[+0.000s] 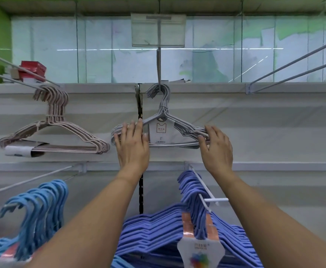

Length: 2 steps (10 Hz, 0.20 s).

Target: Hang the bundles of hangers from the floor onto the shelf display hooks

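Note:
A bundle of grey hangers [163, 111] with a white paper label hangs by its hooks on the centre display hook [158, 62] of the upper shelf row. My left hand [132, 144] grips the bundle's left shoulder, fingers curled over the wires. My right hand [217, 144] grips the right shoulder the same way. To the left, a bundle of pink-beige hangers [55, 130] hangs on another hook, its paper label twisted underneath.
Lower hooks carry light blue hangers [36, 206] at the left and purple-blue hangers [189, 219] at the centre right. An empty double-wire hook [293, 66] juts out at the upper right. Red boxes [32, 71] sit on the top shelf. A price-tag holder [158, 29] hangs above.

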Tool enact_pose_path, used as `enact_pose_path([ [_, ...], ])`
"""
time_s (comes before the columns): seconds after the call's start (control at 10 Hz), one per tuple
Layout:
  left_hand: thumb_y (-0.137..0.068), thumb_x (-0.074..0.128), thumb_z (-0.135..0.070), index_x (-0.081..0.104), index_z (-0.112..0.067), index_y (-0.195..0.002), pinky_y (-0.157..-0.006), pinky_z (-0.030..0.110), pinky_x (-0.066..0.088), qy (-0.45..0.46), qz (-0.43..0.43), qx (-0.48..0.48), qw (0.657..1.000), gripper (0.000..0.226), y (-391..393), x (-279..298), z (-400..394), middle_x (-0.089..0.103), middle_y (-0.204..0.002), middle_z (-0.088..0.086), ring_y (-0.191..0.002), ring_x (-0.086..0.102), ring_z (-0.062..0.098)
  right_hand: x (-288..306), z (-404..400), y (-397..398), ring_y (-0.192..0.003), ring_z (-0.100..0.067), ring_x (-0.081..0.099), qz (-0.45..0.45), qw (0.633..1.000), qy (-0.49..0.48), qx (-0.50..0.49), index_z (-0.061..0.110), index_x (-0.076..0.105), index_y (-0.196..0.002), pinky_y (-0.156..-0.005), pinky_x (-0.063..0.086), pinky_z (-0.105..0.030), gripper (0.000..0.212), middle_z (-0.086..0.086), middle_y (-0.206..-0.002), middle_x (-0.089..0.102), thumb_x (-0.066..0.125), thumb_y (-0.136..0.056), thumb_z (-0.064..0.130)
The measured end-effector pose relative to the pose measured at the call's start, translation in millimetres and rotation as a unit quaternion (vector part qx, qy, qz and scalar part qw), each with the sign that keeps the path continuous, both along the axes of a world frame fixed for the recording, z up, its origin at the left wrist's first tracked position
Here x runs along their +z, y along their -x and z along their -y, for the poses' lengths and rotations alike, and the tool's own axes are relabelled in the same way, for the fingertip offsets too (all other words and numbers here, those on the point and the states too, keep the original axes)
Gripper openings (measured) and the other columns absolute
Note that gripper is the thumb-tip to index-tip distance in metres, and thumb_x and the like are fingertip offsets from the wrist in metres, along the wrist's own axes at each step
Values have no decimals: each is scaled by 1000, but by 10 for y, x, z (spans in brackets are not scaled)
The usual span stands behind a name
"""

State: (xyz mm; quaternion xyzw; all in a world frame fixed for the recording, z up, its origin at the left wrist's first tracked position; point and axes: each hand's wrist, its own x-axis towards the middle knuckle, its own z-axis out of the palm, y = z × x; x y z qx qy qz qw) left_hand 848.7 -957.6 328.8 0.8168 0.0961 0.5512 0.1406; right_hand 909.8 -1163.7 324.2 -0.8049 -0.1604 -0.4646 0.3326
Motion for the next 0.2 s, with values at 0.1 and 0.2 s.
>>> enact_pose_path([
  [0.1,-101,34,-27,26,-23,-149,-119,41,5,5,2,-22,1000,49,128,-116,33,24,-157,1,-147,12,20,-133,86,150,-137,-24,32,-9,1000,-2,23,17,41,-143,-113,22,-36,48,-6,-150,38,43,-99,34],
  [0.2,-101,34,-26,25,-21,-150,-119,38,8,17,-3,-28,999,50,268,-250,34,22,-157,1,-146,14,19,-294,215,306,-137,-23,32,-29,999,3,15,17,40,-144,-113,24,-35,47,-6,-149,39,42,-100,33],
])
